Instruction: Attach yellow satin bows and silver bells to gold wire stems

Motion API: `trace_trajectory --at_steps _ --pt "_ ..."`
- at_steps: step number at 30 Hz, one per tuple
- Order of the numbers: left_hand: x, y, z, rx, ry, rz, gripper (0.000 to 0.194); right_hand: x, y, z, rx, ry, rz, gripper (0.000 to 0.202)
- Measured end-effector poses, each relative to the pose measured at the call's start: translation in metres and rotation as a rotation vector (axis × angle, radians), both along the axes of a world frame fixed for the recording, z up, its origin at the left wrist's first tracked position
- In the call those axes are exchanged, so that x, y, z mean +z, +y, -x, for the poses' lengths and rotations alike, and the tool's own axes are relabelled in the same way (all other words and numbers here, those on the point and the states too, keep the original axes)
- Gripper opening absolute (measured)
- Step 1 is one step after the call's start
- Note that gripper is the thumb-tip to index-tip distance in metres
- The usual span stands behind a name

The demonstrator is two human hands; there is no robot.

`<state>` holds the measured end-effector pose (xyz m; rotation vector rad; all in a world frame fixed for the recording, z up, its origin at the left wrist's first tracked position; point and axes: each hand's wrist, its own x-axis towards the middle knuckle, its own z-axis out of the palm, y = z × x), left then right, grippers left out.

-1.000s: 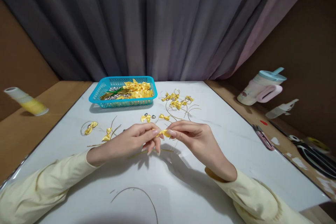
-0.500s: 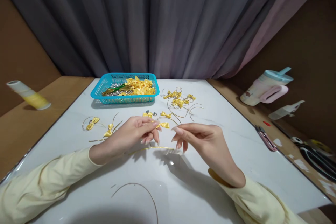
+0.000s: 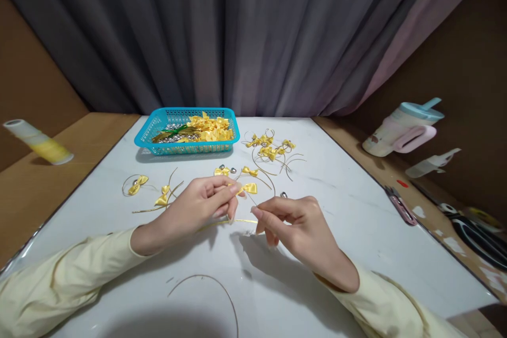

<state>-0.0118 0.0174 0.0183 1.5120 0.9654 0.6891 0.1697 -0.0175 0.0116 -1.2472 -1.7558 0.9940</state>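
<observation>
My left hand (image 3: 216, 198) pinches a small yellow satin bow (image 3: 249, 188) between thumb and fingertips, above the table. My right hand (image 3: 291, 222) is closed in a pinch on a thin wire (image 3: 252, 201) that runs up toward the bow. Below both hands lies a curved gold wire (image 3: 241, 221) on the tabletop. Just beyond them are another yellow bow (image 3: 249, 171), a bow (image 3: 221, 171) with silver beads beside it, and a silver bead (image 3: 283, 195) by my right knuckles. To the left lie a bow (image 3: 162, 198) with gold wires and a wire ring with a bow (image 3: 138, 185).
A blue basket (image 3: 186, 148) with yellow bows and silver beads stands at the back. A cluster of wired bows (image 3: 271, 153) lies right of it. A curved wire (image 3: 222, 285) is in front. At right are snips (image 3: 401, 206), scissors (image 3: 475, 237) and a cup (image 3: 400, 129); at left, a spool (image 3: 43, 145).
My right hand has moved slightly down and left, and a wire now shows between its fingertips and the bow. The silver bead beside it has come into sight. My left hand keeps the bow.
</observation>
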Motion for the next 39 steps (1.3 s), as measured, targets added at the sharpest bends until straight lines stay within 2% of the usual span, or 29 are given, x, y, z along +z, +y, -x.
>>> trace_trajectory --at_steps 11,23,31,35,39 --pt "0.007 -0.002 -0.003 -0.013 -0.028 0.018 0.037 -0.002 0.0 0.0 0.016 -0.031 -0.035 0.027" --pt "0.001 -0.001 0.0 -0.021 0.028 -0.014 0.036 -0.01 -0.001 0.003 0.035 -0.105 -0.124 0.031" --pt "-0.008 -0.003 0.001 0.017 0.21 -0.209 0.035 -0.009 0.002 0.006 0.045 -0.155 -0.125 0.031" --pt "-0.012 -0.005 0.002 0.026 0.333 -0.38 0.034 -0.008 0.004 0.006 0.056 -0.175 -0.099 0.031" --pt "-0.014 -0.009 0.001 -0.001 0.431 -0.478 0.031 -0.01 0.006 0.006 0.061 -0.19 -0.112 0.031"
